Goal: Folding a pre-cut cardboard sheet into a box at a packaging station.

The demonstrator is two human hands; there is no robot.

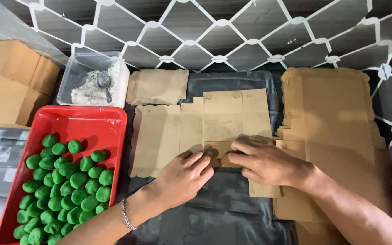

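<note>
Pressing a flap of the still-flat box blank (214, 124), left hand (182, 177) and right hand (264, 161) lie palm-down, holding nothing; unfolded stack (327, 109) at three o'clock.

We reach both forearms in from the near edge, and they converge toward the middle. Our left hand (184, 176) lies palm down, fingers together and slightly curled, fingertips pressing flat. A thin chain bracelet (126, 215) circles our left wrist. Our right hand (262, 159) comes in from the right, also palm down, its fingers spread a little and pointing toward the left hand. The fingertips of the two hands sit just beside each other, nearly touching. Neither hand grips anything; both rest open and flat, wrists low.
</note>
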